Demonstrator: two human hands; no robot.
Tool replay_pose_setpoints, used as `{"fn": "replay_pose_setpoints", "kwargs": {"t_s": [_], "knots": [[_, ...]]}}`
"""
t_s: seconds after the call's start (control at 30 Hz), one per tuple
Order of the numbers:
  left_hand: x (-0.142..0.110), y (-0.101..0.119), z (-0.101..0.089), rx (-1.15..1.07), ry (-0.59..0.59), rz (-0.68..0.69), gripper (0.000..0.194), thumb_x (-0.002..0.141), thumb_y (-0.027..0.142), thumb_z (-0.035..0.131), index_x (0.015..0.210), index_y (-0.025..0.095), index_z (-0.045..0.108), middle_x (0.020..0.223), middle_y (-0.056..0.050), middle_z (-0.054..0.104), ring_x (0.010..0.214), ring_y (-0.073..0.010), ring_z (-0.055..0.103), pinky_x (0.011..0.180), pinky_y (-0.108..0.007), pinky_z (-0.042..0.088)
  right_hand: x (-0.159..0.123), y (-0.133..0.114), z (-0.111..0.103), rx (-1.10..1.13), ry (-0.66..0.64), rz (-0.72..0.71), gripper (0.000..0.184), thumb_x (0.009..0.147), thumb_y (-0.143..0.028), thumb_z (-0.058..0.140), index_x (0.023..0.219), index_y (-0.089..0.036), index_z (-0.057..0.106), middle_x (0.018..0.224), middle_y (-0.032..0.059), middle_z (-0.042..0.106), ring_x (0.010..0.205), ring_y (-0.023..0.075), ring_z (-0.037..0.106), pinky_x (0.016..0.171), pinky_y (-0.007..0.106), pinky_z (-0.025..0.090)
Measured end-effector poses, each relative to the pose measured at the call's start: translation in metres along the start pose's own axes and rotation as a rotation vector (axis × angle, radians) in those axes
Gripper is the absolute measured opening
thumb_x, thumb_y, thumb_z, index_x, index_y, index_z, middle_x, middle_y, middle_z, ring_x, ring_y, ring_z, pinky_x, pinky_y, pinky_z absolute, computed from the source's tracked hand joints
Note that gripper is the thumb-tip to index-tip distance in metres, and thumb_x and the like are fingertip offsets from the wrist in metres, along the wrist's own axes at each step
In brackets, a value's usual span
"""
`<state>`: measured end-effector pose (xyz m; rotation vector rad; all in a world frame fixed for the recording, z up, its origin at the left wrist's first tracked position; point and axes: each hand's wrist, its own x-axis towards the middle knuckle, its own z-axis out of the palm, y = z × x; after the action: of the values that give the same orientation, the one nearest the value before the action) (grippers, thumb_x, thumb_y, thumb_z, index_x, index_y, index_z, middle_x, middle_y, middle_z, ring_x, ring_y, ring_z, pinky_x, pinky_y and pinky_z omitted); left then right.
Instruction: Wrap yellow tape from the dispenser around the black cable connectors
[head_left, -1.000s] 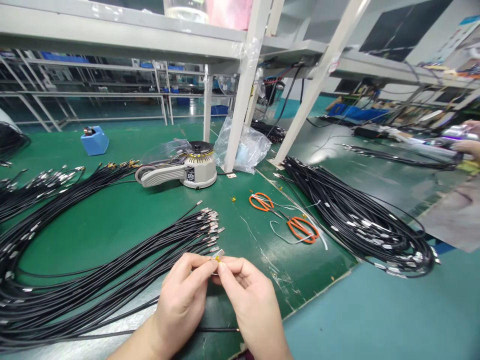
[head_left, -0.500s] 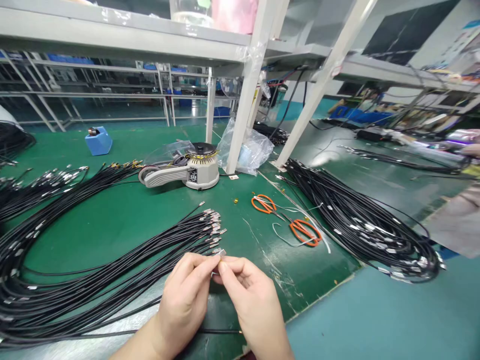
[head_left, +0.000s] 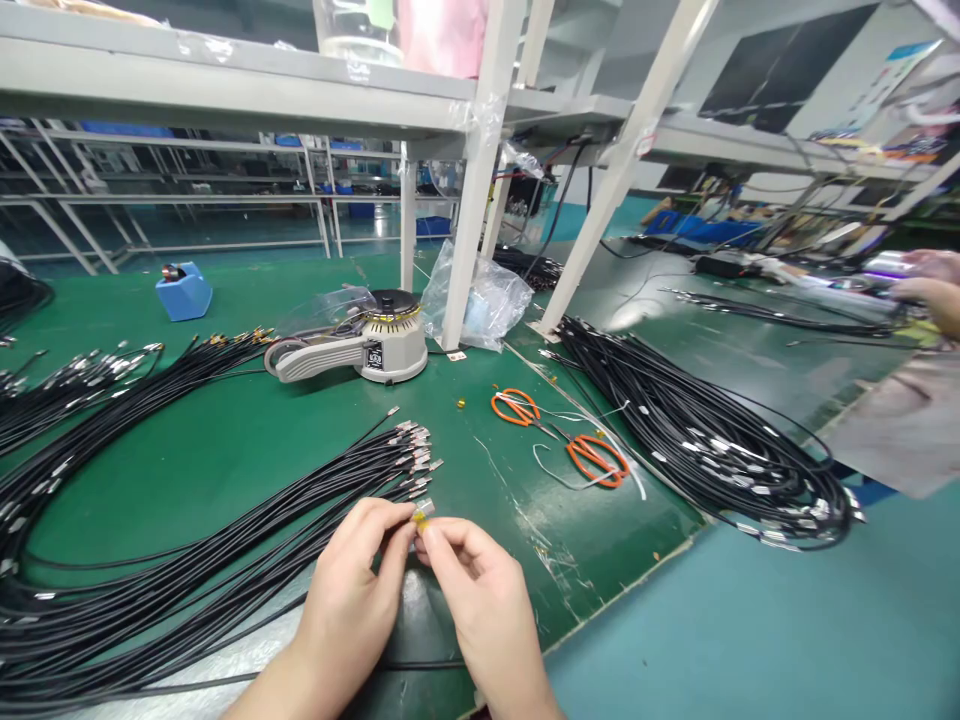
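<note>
My left hand [head_left: 349,580] is closed in a pinch around a small silver cable connector [head_left: 425,507], which sticks up past the fingertips. A bit of yellow tape [head_left: 421,520] sits on the connector's lower end. My right hand [head_left: 480,590] presses thumb and fingers together at that tape, its fingertips almost touching the left ones. The cable below the connector is mostly hidden by my hands. Just beyond them and to the left lies a bundle of black cables [head_left: 300,525] with silver connector ends.
A grey tape dispenser [head_left: 390,350] stands behind the bundle, near a blue holder [head_left: 184,292]. Orange-handled scissors [head_left: 596,462] lie to the right beside white strips. Past them is another coiled cable bundle [head_left: 675,410]. White shelf posts [head_left: 476,190] rise from the green bench. Another person's hand [head_left: 934,290] is at far right.
My left fingers have shifted and the thumb has dropped, so the yellow tape and more of the connector show. The other person's hand shows more at the right edge.
</note>
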<state>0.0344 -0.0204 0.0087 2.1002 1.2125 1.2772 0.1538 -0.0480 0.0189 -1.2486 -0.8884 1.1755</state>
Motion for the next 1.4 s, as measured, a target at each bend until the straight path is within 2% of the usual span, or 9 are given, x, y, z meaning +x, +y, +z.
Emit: {"fn": "replay_pose_setpoints", "kwargs": {"t_s": [0.17, 0.27, 0.4, 0.5, 0.63, 0.8, 1.1, 1.27, 1.4], "knots": [[-0.001, -0.002, -0.003, 0.078, 0.021, 0.073, 0.011, 0.087, 0.010, 0.051, 0.091, 0.018, 0.058, 0.082, -0.001, 0.061, 0.076, -0.0109, 0.059, 0.070, -0.022, 0.048, -0.006, 0.008, -0.004, 0.262, -0.040, 0.204, 0.035, 0.073, -0.038, 0.069, 0.096, -0.012, 0.071, 0.095, 0.0121, 0.071, 0.084, 0.0227, 0.065, 0.073, 0.035, 0.054], [-0.001, 0.000, -0.004, 0.096, 0.067, 0.112, 0.011, 0.087, 0.009, 0.051, 0.092, 0.017, 0.057, 0.082, -0.002, 0.060, 0.077, -0.0114, 0.058, 0.070, -0.023, 0.048, -0.007, 0.008, -0.009, 0.412, 0.006, 0.316, 0.042, 0.072, -0.037, 0.071, 0.105, -0.012, 0.066, 0.101, 0.0141, 0.070, 0.083, 0.0220, 0.064, 0.070, 0.035, 0.055], [-0.002, 0.001, -0.005, 0.127, 0.070, 0.126, 0.011, 0.087, 0.010, 0.052, 0.093, 0.017, 0.057, 0.083, -0.003, 0.060, 0.077, -0.0122, 0.057, 0.071, -0.024, 0.048, -0.005, 0.003, -0.010, 0.230, 0.085, 0.162, 0.041, 0.073, -0.046, 0.068, 0.100, -0.015, 0.063, 0.089, 0.0074, 0.068, 0.079, 0.0196, 0.063, 0.069, 0.034, 0.055], [-0.003, 0.001, -0.004, 0.144, 0.056, 0.132, 0.009, 0.087, 0.012, 0.051, 0.092, 0.018, 0.057, 0.084, -0.003, 0.060, 0.077, -0.0128, 0.057, 0.070, -0.025, 0.048, -0.001, -0.002, -0.003, 0.048, 0.048, 0.061, 0.038, 0.070, -0.048, 0.069, 0.087, -0.016, 0.061, 0.078, 0.0034, 0.064, 0.073, 0.0179, 0.060, 0.065, 0.031, 0.053], [-0.002, 0.002, -0.005, 0.127, 0.044, 0.105, 0.010, 0.089, 0.014, 0.049, 0.092, 0.019, 0.057, 0.084, -0.003, 0.059, 0.077, -0.0127, 0.058, 0.069, -0.024, 0.048, 0.001, -0.004, 0.006, -0.026, -0.004, 0.012, 0.029, 0.075, -0.044, 0.064, 0.077, -0.016, 0.059, 0.075, 0.0035, 0.064, 0.068, 0.0163, 0.059, 0.064, 0.030, 0.051], [0.002, 0.006, -0.009, 0.029, -0.026, -0.067, 0.012, 0.088, 0.019, 0.048, 0.084, 0.020, 0.059, 0.080, -0.002, 0.059, 0.073, -0.0135, 0.059, 0.066, -0.024, 0.048, 0.000, -0.002, 0.005, -0.006, -0.005, 0.017, 0.024, 0.077, -0.038, 0.061, 0.078, -0.014, 0.061, 0.075, 0.0047, 0.066, 0.069, 0.0166, 0.061, 0.067, 0.028, 0.050], [0.010, 0.014, -0.010, -0.385, -0.191, -0.686, 0.026, 0.079, 0.042, 0.055, 0.071, 0.018, 0.056, 0.058, 0.006, 0.051, 0.036, -0.0082, 0.049, 0.039, -0.021, 0.037, 0.003, -0.004, 0.003, 0.037, 0.016, 0.040, 0.015, 0.074, -0.030, 0.066, 0.073, -0.015, 0.066, 0.066, 0.0013, 0.067, 0.065, 0.0154, 0.062, 0.064, 0.025, 0.050], [0.015, 0.016, -0.009, -0.604, -0.220, -0.793, 0.035, 0.069, 0.050, 0.063, 0.067, 0.016, 0.054, 0.053, 0.006, 0.051, 0.033, -0.0092, 0.051, 0.036, -0.021, 0.038, 0.005, -0.005, 0.002, 0.052, 0.026, 0.052, 0.014, 0.072, -0.029, 0.068, 0.070, -0.015, 0.066, 0.063, 0.0009, 0.067, 0.061, 0.0152, 0.063, 0.062, 0.026, 0.051], [0.014, 0.014, -0.009, -0.720, -0.234, -0.827, 0.034, 0.070, 0.047, 0.065, 0.066, 0.015, 0.055, 0.054, 0.006, 0.052, 0.035, -0.0082, 0.051, 0.038, -0.021, 0.041, 0.007, -0.005, 0.002, 0.053, 0.024, 0.047, 0.014, 0.071, -0.028, 0.069, 0.070, -0.015, 0.067, 0.063, 0.0016, 0.068, 0.061, 0.0153, 0.063, 0.062, 0.026, 0.051]]}}
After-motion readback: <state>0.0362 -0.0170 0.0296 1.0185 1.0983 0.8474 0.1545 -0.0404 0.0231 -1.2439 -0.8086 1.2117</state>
